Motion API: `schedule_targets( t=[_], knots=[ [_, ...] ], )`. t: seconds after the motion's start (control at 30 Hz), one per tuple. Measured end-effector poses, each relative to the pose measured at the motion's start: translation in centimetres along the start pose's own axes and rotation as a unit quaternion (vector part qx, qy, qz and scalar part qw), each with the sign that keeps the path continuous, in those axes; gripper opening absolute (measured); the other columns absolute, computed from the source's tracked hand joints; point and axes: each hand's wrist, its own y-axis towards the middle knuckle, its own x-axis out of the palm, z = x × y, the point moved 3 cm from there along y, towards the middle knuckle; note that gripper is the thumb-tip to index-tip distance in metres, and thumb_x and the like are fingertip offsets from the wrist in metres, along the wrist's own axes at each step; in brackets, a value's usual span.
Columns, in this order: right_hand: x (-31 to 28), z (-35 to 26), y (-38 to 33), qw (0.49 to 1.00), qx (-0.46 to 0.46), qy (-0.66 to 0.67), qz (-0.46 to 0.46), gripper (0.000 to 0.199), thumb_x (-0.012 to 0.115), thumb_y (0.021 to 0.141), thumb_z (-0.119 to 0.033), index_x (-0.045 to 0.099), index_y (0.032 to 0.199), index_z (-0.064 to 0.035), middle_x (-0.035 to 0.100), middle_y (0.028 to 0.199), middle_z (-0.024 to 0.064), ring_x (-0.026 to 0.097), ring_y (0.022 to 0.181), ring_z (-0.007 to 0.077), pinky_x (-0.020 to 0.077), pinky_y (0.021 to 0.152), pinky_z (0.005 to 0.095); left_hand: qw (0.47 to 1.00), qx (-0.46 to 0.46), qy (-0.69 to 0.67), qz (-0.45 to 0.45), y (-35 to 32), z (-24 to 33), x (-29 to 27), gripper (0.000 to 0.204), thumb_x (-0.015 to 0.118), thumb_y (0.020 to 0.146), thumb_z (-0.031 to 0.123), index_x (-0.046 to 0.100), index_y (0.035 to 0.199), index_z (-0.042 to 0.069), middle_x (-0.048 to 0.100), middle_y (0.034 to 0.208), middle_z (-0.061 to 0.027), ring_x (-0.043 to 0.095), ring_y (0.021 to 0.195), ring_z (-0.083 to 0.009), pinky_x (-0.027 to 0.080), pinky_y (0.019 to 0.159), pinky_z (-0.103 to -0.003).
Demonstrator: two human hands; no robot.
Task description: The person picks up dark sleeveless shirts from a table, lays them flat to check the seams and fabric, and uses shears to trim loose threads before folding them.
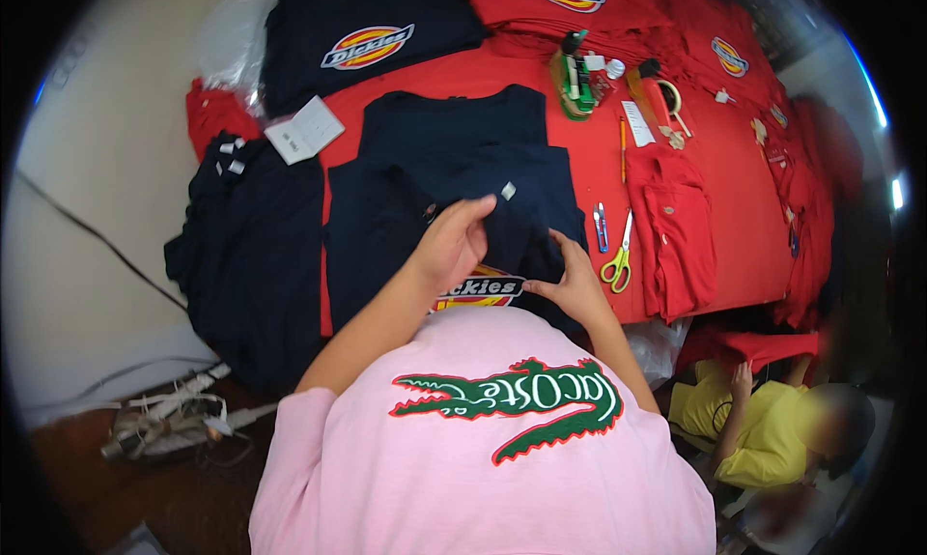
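A navy shirt (pixel 377 217) lies on the red-covered table in front of me, its lower part bunched up toward my body. A small white label (pixel 508 192) shows on the dark cloth, and a colourful printed patch (pixel 483 286) is partly hidden by my body. Over the middle of the shirt, my left hand (pixel 454 241) is open, fingertips just left of the label. My right hand (pixel 572 283) rests against the shirt's right side, thumb and forefinger spread apart, thumb tip by the patch. Its other fingers are hard to make out.
On the right lie yellow-handled scissors (pixel 618 260), a blue cutter (pixel 601 228), a pencil (pixel 623 149) and a folded red garment (pixel 676 236). Navy clothes (pixel 256 256) pile at left beside a white card (pixel 304 130). Red shirts (pixel 570 19) stack behind. A person in yellow (pixel 763 429) sits lower right.
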Motion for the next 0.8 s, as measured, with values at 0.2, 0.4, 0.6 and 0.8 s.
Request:
schedule_targets(
  t=[0.2,0.4,0.6,0.8],
  knots=[
    [2.4,6.1,-5.2,0.988,0.070,-0.114,0.077,0.060,0.089,0.078,-0.030,0.063,0.124,-0.0003,0.063,0.114,0.0199,0.062,0.111,0.0394,0.0514,0.095,0.0460,0.841,0.097,0.507,0.161,-0.1,-0.4,-14.2,0.043,0.070,0.102,0.016,0.059,0.138,-0.004,0.066,0.131,-0.0099,0.065,0.119,-0.0178,0.050,0.106,-0.030],
    [1.0,9.1,-7.9,0.977,0.197,-0.050,-0.061,0.059,0.094,0.073,-0.025,0.066,0.112,0.0092,0.064,0.086,0.0165,0.062,0.079,0.0229,0.0498,0.071,0.0369,0.572,0.069,0.818,0.006,-13.3,-6.9,-15.0,0.079,0.086,0.083,0.036,0.055,0.151,0.009,0.049,0.158,-0.0186,0.041,0.151,-0.0368,0.028,0.125,-0.055],
    [-2.8,5.7,-5.8,0.970,0.058,0.189,-0.143,0.027,0.086,0.087,-0.010,0.064,0.100,-0.0020,0.054,0.080,-0.0040,0.052,0.074,0.0063,0.0423,0.066,0.0240,0.475,0.119,0.851,0.191,-15.5,-9.3,-14.0,0.108,0.084,0.073,0.066,0.045,0.159,0.014,0.024,0.174,-0.0130,0.015,0.163,-0.0350,0.007,0.127,-0.064],
    [-10.1,-5.9,-5.7,0.907,-0.091,0.373,-0.174,0.026,0.071,0.095,0.006,0.066,0.120,-0.0004,0.072,0.105,0.0016,0.069,0.095,0.0100,0.0557,0.086,0.0271,0.464,0.125,0.818,0.316,-19.7,-4.0,-15.5,0.088,0.084,0.079,0.028,0.048,0.159,0.024,0.033,0.171,-0.0122,0.029,0.159,-0.0299,0.010,0.126,-0.067]
  ],
)
